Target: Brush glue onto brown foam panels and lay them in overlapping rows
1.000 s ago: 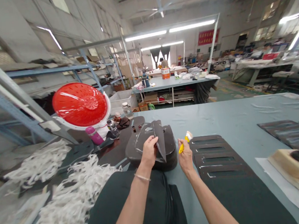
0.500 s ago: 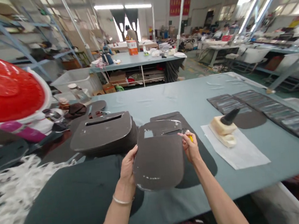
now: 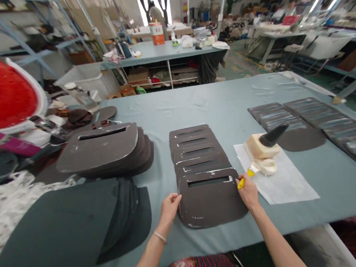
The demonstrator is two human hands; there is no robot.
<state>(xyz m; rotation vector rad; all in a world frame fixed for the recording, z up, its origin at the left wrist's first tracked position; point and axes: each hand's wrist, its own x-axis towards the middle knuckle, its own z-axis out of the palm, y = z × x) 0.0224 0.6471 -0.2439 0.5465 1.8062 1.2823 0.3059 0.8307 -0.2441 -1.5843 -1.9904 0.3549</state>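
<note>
My left hand (image 3: 170, 209) pinches the left edge of a dark brown slotted panel (image 3: 211, 203) with rounded corners and whitish smears. This panel lies at the front of an overlapping row of similar slotted panels (image 3: 195, 148). My right hand (image 3: 248, 191) is closed on a small yellow-handled brush (image 3: 244, 180) with a white end, its fingers at the panel's right edge. Just beyond the brush, a cream-coloured bottle (image 3: 259, 147) with a black nozzle and a cream-coloured scoop-like piece (image 3: 267, 167) rest on a white sheet (image 3: 288, 181).
Left of the row stand a stack of slotted brown panels (image 3: 104, 151) and a stack of dark green panels (image 3: 58, 229). White strips (image 3: 9, 208) and a red basin (image 3: 0, 91) are farther left. More panels (image 3: 331, 123) lie at right on the blue-green table (image 3: 144, 107).
The panel came down from between my hands onto the front of the row, where its slot shows dark. My hands moved rightward with it, and the view shifted.
</note>
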